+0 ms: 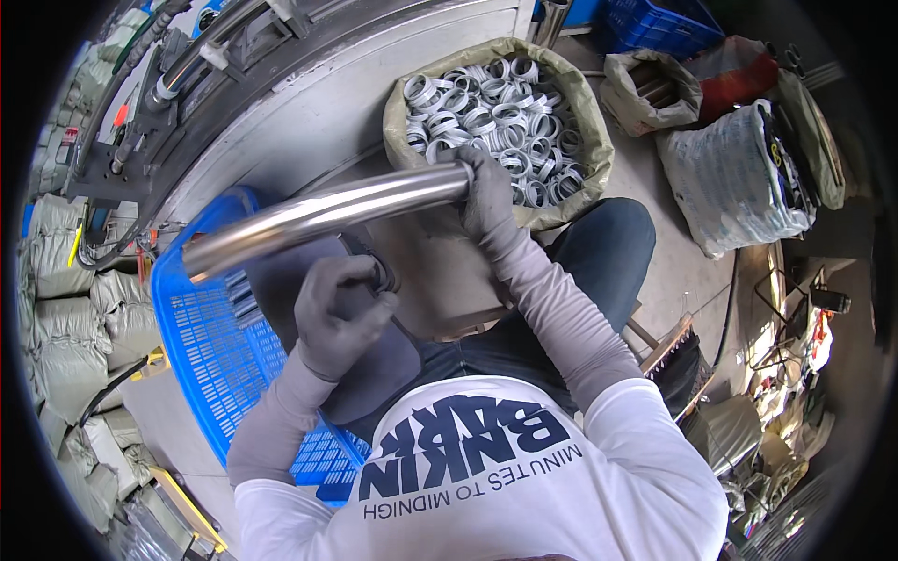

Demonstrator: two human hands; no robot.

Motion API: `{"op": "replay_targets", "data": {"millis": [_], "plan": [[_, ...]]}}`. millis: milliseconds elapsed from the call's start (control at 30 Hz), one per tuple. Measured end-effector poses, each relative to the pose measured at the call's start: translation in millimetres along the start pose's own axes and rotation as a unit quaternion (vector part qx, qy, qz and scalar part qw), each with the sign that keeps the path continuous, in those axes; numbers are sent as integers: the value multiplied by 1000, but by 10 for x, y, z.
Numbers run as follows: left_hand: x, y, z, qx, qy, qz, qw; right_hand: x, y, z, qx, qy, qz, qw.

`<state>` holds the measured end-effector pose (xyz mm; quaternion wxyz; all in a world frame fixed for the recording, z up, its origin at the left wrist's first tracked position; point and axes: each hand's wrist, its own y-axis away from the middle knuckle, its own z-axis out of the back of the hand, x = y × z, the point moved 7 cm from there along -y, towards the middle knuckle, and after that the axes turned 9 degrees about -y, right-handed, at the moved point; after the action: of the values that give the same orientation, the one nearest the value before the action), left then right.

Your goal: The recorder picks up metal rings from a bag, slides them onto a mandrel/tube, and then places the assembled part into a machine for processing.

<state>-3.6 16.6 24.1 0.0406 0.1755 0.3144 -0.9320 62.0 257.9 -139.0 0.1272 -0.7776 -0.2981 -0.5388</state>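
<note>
In a grey glove, my right hand (491, 196) is closed round the right end of a long shiny metal tube (327, 217). The tube slants across in front of me, its free left end lower and over a blue plastic basket (201, 351). Below the tube, my gloved left hand (339, 313) curls its thumb and fingers about a dark ring (384, 275), partly hidden by the fingers. A dark grey flat surface (398, 360) lies under that hand. Beyond my right hand stands an open sack (398, 140) full of pale grey rings (510, 114).
Machinery with a metal rail (201, 61) runs along the upper left. Stacked wrapped bundles (65, 327) line the left side. A white sack (734, 178), a smaller sack of tubes (687, 98) and a blue crate (655, 26) stand at the upper right.
</note>
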Motion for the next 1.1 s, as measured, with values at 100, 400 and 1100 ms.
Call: {"op": "replay_targets", "data": {"millis": [100,400,1100], "plan": [[735,426,-229,61,283,399,870,409,101,-119,28,148,88,985],[613,-833,939,-249,227,306,891,180,-382,586,-108,455,170,867],[521,-312,-145,177,-267,113,940,586,311,-551,223,142,246,932]]}}
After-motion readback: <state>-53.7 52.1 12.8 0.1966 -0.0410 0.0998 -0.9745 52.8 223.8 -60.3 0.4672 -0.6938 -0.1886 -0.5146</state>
